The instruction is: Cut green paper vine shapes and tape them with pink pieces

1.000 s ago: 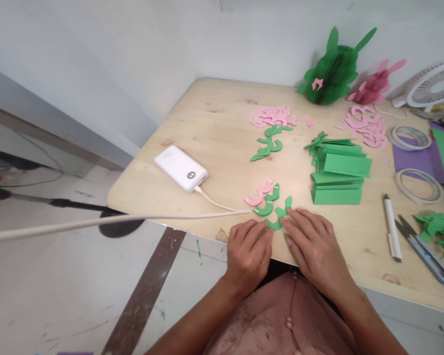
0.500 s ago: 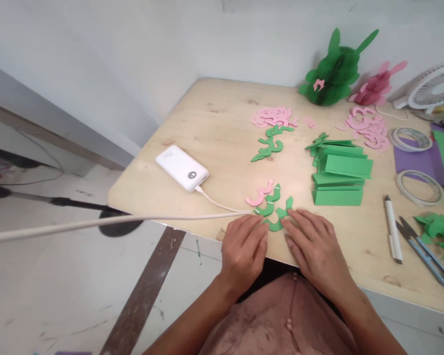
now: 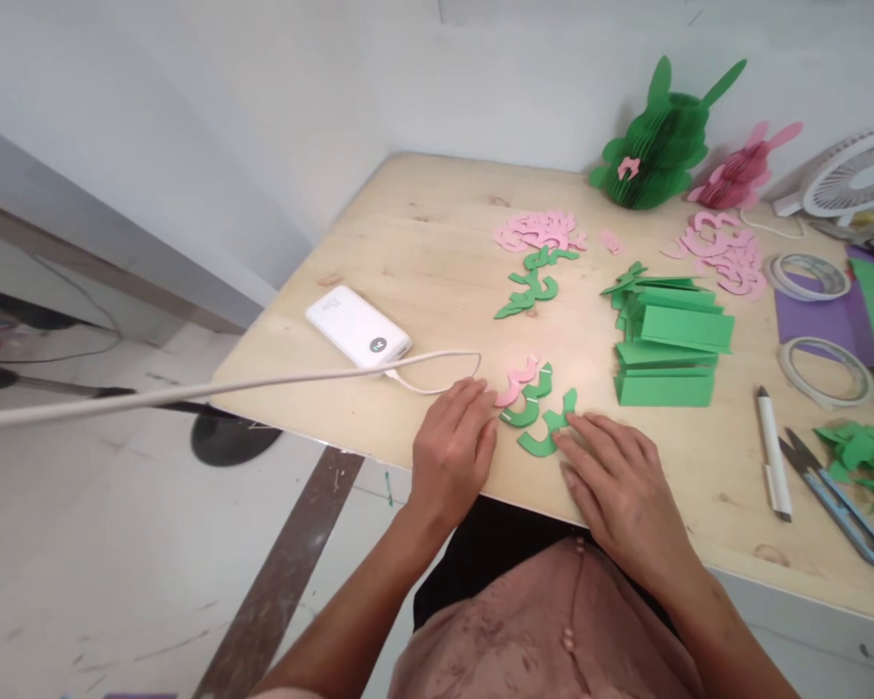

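On the wooden table's near edge, my left hand (image 3: 454, 439) lies with its fingers stretched out, fingertips beside a white cable (image 3: 437, 357) and the left end of a pink curved paper cutout (image 3: 516, 382). That cutout partly covers a green cutout (image 3: 525, 406) with small white strips on it. My right hand (image 3: 619, 476) rests on the table with fingers extended, its fingertips touching the right side of another green wavy paper cutout (image 3: 546, 433). Neither hand grips anything that I can see.
A white power bank (image 3: 356, 328) lies left. Behind are pink cutouts (image 3: 539, 231), green cutouts (image 3: 531, 286) and folded green paper (image 3: 666, 374). To the right lie a pen (image 3: 775, 456), blue-handled snips (image 3: 849, 510) and tape rolls (image 3: 826, 371). A green paper rabbit (image 3: 659, 146) stands behind.
My left hand has moved left, away from the front green cutout. The cable now loops higher, and the pink cutout sits slightly further right. My right hand stays in place.
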`<state>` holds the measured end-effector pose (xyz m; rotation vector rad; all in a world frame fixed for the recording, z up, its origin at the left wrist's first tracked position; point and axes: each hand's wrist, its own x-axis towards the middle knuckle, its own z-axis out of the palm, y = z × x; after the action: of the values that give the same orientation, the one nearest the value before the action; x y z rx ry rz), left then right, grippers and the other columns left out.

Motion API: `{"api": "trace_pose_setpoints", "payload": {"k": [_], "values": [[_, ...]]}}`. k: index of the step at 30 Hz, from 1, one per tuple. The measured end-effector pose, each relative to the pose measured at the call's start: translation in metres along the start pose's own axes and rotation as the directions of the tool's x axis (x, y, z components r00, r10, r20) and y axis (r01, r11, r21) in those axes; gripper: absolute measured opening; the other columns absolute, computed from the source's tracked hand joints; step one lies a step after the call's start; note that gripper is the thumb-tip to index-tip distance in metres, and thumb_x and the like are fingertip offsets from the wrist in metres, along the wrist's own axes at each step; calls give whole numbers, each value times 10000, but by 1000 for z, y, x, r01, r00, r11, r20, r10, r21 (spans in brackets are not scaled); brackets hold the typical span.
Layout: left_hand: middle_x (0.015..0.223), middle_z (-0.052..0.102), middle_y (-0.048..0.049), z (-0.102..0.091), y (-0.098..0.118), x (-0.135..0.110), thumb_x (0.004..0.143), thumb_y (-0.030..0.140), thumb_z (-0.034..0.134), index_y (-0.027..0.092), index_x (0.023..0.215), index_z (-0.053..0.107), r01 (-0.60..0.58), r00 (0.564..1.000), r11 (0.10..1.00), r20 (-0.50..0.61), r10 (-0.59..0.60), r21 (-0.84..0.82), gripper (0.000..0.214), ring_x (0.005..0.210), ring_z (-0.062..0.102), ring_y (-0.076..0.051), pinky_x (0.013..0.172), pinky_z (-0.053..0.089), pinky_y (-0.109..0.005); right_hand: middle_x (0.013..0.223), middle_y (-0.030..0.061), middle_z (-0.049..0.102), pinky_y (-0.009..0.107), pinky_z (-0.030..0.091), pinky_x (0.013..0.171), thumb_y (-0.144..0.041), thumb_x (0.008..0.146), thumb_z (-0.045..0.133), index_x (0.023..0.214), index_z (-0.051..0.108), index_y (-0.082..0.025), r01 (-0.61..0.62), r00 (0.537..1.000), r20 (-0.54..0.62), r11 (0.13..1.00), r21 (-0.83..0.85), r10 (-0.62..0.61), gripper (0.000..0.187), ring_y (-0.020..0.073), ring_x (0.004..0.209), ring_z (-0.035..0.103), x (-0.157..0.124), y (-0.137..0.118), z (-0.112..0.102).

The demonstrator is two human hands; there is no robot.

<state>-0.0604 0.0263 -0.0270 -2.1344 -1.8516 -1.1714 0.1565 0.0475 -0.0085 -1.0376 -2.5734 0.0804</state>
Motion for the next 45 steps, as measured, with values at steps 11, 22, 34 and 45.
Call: {"api": "trace_pose_setpoints", "payload": {"k": [11, 22, 34, 45], "values": [[985, 717, -66, 0, -4, 13, 882, 142, 554, 147, 1020, 629, -60, 996, 995, 74, 54, 81, 158, 875, 584, -227, 778, 478, -375, 1295, 128, 599, 460, 378, 963, -170, 899, 528, 1220, 591, -154, 6, 1000, 3, 1000, -5, -6, 328, 286, 1234, 469, 0, -1, 0], [871, 693, -42, -1, -5, 23, 917, 192, 535, 179, 902, 650, -119, 984, 982, 152, 97, 147, 116, 828, 595, -188, 709, 428, -321, 1299, 128, 596, 460, 376, 965, -174, 901, 526, 1236, 582, -159, 5, 1000, 4, 1000, -1, -5, 340, 285, 1238, 466, 1, -1, -2], [831, 680, -58, 3, -14, 22, 917, 128, 487, 166, 844, 645, -177, 980, 969, 120, 158, 170, 178, 756, 577, -185, 674, 450, -315, 1307, 118, 594, 470, 390, 952, -191, 903, 511, 1255, 574, -194, 6, 1000, 10, 1000, 0, -6, 357, 290, 1234, 479, -1, 0, 0], [836, 719, -34, -7, -1, 28, 861, 219, 560, 184, 853, 676, 406, 913, 824, 131, -387, -394, 122, 714, 639, -157, 697, 517, -288, 1298, 126, 597, 459, 387, 950, -177, 901, 524, 1226, 582, -161, 12, 1000, 7, 1000, -13, -12, 330, 293, 1230, 473, 1, -1, -2]]}}
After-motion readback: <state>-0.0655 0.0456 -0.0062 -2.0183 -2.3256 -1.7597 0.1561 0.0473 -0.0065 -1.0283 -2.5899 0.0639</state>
